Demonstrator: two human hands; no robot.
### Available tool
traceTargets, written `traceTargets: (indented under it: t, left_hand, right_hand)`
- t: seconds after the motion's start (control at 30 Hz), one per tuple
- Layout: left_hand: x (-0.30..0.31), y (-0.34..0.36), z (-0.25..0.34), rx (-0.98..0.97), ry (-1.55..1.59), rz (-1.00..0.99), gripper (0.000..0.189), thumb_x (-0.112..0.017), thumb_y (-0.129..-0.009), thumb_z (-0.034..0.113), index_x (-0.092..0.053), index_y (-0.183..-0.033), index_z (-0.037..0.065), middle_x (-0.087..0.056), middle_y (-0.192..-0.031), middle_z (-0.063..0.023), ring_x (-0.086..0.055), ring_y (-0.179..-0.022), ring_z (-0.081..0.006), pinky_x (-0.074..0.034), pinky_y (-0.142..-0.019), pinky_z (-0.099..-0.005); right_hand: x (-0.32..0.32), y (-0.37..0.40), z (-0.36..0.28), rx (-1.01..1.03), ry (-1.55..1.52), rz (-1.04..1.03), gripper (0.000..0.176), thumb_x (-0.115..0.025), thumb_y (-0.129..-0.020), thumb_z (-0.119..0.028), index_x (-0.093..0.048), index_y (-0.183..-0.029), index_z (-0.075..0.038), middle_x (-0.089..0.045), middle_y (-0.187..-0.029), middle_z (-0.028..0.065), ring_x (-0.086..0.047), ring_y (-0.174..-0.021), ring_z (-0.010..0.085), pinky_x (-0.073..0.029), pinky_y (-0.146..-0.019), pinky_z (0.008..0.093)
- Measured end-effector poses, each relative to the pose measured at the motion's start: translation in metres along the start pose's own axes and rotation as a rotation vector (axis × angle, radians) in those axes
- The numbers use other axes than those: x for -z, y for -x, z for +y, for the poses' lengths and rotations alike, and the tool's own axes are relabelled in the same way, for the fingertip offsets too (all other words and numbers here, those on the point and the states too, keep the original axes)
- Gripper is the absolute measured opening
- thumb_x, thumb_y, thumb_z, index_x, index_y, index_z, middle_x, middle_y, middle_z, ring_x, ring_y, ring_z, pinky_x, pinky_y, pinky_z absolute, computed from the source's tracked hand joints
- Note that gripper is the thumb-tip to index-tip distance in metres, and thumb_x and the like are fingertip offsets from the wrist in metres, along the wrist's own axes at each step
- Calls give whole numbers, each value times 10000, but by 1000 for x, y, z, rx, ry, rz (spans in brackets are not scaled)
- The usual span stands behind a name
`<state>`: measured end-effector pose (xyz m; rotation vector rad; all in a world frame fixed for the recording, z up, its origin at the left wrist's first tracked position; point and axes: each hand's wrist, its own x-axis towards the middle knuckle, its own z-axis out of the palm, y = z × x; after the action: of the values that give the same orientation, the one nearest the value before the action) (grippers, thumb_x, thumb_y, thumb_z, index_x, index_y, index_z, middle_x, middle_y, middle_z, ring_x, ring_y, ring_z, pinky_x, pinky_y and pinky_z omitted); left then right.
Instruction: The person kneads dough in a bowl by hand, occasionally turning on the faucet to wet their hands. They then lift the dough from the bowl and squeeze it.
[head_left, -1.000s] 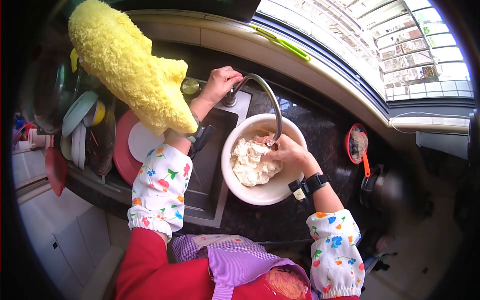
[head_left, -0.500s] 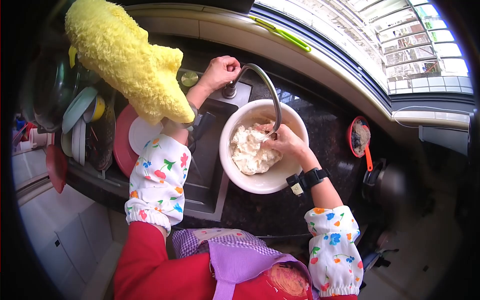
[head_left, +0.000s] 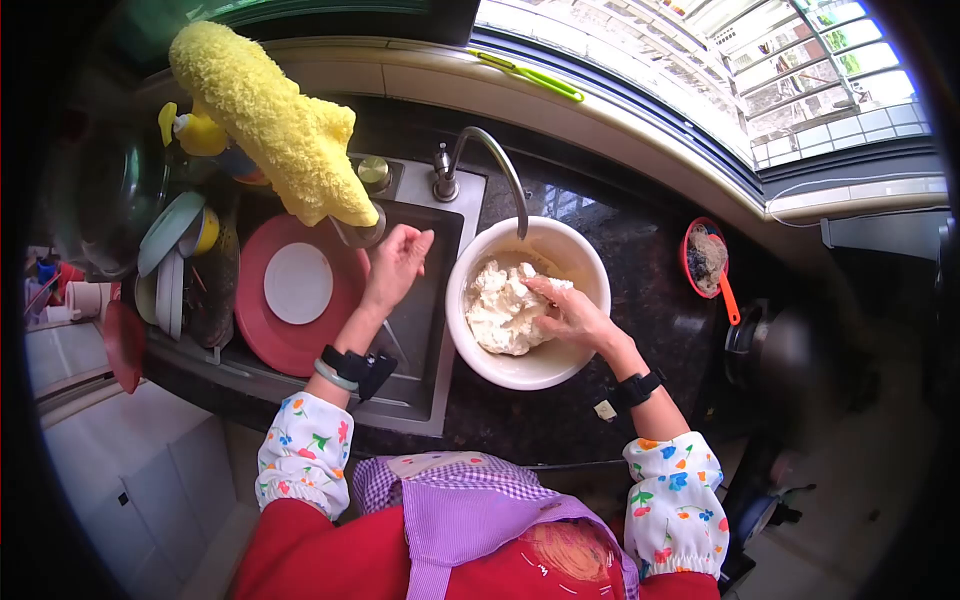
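Note:
A white bowl [head_left: 465,345] stands on the dark counter and holds a lumpy white dough [head_left: 505,315]. My right hand [head_left: 570,312] rests on the dough's right side, its fingers apart and smeared with white. Over the sink basin [head_left: 415,330], left of the bowl, my left hand [head_left: 398,262] hangs in the air with loosely curled fingers and nothing visible between them. The curved faucet [head_left: 490,137] ends above the bowl's back rim, and no water shows at its tip.
Left are a red basin [head_left: 262,330] with a white plate [head_left: 298,283], stacked dishes [head_left: 172,235] and a fluffy yellow cover [head_left: 270,110]. At right sits a small red bowl [head_left: 706,260] with an orange handle. Green tongs [head_left: 525,72] lie on the sill.
My left hand has come away from the faucet handle, towards me over the sink. The stream from the spout is gone. My right hand has stayed in the bowl, its fingers now more spread.

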<state>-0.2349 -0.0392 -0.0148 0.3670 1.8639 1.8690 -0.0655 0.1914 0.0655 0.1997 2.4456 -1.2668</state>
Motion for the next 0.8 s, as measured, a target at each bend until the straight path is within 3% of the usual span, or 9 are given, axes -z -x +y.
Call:
traceTargets:
  t: [0.17,0.2,0.23,0.33,0.4,0.43,0.53,0.6,0.8]
  left_hand:
    - [-62,18,25,-93,-407,-12,464,-595,-852,449,-530,-843,-11,-601,-692,-143,-559,-579,-225,-470,-588,-336]
    - [-71,14,20,-88,-378,46,448,-613,-842,410,-534,-728,-16,-555,-614,-189,-518,-515,-285,-452,-554,-367]
    - [-75,15,17,-95,-376,47,448,-613,-842,410,-534,-728,-16,-555,-614,-189,-518,-515,-285,-452,-554,-367]
    - [-90,29,9,-165,-308,74,441,-617,-844,359,-509,-634,-13,-505,-552,-197,-488,-475,-303,-425,-516,-385]
    - [-99,54,10,-19,-338,86,438,-623,-851,349,-511,-649,-23,-532,-573,-144,-472,-521,-139,-423,-530,-339]
    - [-103,62,11,-9,-340,70,438,-623,-851,349,-511,-649,-23,-532,-573,-144,-472,-521,-139,-423,-530,-339]
    - [-114,78,15,-68,-338,112,436,-618,-850,333,-473,-625,-11,-512,-566,-209,-521,-510,-356,-399,-490,-401]
    - [-117,80,17,-57,-350,76,429,-616,-852,332,-480,-631,-10,-521,-577,-213,-535,-536,-373,-403,-494,-405]
    - [-123,78,19,-25,-411,-43,356,-613,-854,304,-548,-698,-10,-581,-671,-233,-591,-683,-406,-447,-545,-440]
  right_hand:
    - [-11,4,-12,-76,115,72,635,-658,-724,-64,-408,-1307,-32,-569,-987,139,-570,-869,241,-458,-811,317]
    - [-19,5,0,3,124,196,636,-681,-717,-95,-417,-1291,-21,-572,-966,146,-570,-865,241,-458,-803,322]
    - [-22,9,-3,80,130,317,639,-704,-710,-126,-427,-1275,-9,-574,-944,153,-571,-860,241,-457,-796,328]
    - [-20,30,-8,-129,117,267,599,-724,-688,-170,-467,-1201,1,-607,-1004,201,-597,-950,300,-464,-847,355]
    - [-24,49,-14,-176,87,202,468,-710,-681,-147,-513,-1083,-12,-609,-954,197,-600,-917,302,-467,-810,368]
    - [-30,60,-14,-152,127,160,408,-702,-674,-129,-526,-1024,-17,-607,-923,200,-604,-891,304,-467,-786,372]
    - [-45,84,-8,-68,203,76,199,-620,-703,-81,-560,-884,-27,-604,-768,197,-605,-755,349,-476,-702,390]
    - [-55,88,2,54,298,22,91,-581,-718,-70,-609,-802,-48,-615,-703,193,-611,-688,371,-484,-653,417]
    - [-62,57,9,-24,448,-81,135,-608,-653,-54,-633,-785,-67,-621,-698,191,-630,-697,354,-486,-643,438]
